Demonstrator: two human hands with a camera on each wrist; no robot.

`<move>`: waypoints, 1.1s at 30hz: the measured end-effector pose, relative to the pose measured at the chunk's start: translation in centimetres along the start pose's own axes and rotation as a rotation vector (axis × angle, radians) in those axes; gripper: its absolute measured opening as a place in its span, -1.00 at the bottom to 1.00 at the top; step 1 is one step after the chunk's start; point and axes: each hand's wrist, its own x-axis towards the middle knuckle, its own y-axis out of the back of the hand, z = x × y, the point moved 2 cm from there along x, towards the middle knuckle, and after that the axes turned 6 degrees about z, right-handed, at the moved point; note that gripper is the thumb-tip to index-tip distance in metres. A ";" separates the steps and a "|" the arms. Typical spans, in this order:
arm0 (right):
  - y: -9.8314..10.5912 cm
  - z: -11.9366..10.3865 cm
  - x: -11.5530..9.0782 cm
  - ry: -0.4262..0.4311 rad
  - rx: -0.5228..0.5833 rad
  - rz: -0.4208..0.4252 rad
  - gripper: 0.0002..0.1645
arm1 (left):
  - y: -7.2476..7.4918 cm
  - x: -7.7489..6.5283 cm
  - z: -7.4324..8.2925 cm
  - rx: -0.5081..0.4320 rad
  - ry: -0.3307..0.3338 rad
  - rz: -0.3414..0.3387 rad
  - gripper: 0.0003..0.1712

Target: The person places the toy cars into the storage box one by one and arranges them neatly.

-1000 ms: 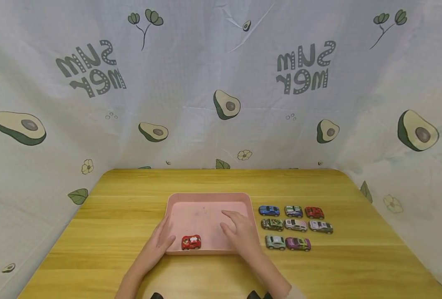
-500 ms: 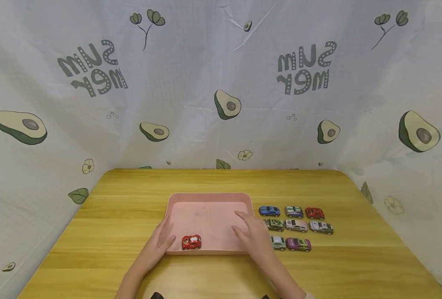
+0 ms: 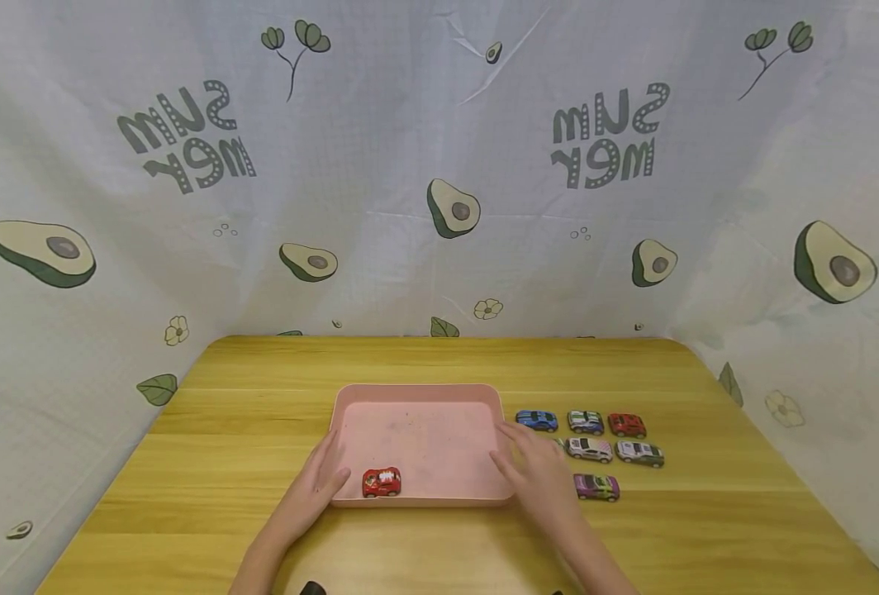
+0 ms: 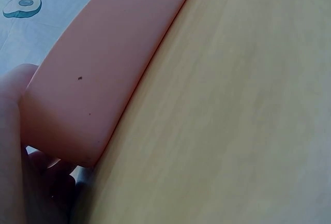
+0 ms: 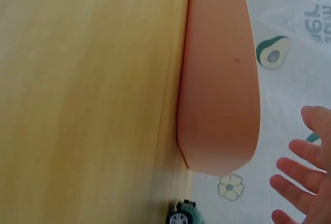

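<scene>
A shallow pink tray (image 3: 417, 438) stands on the table with a red toy car (image 3: 382, 482) near its front left. My left hand (image 3: 313, 479) grips the tray's near left corner, thumb over the rim and fingers along the outer wall. Over the tray's right rim hovers my right hand (image 3: 545, 475), its fingers spread and holding nothing. In the right wrist view those fingers stand apart from the tray's outer wall (image 5: 220, 79). A greenish toy car (image 5: 185, 213) shows partly at the bottom edge there; in the head view the right hand hides the nearest cars.
Right of the tray lie several toy cars in rows, among them a blue one (image 3: 536, 421), a red one (image 3: 627, 426), a white one (image 3: 639, 454) and a purple one (image 3: 597, 487). A printed avocado curtain (image 3: 380, 165) hangs behind the wooden table (image 3: 707, 512).
My right hand has moved right, from above the tray's inside to its right rim, and now covers some of the cars. The left hand and the red car in the tray stay put.
</scene>
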 end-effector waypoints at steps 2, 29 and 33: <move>0.2 0.4 -0.1 -0.011 -0.014 -0.014 -0.50 | 0.0 0.0 0.0 0.004 0.000 0.000 -0.20; 4.5 6.0 -0.8 -0.031 -0.120 0.030 -0.45 | 0.0 0.2 -0.1 0.011 0.017 -0.009 -0.18; 5.2 7.0 -0.9 -0.044 -0.140 0.011 -0.44 | 0.0 0.2 -0.1 0.008 0.015 -0.010 -0.18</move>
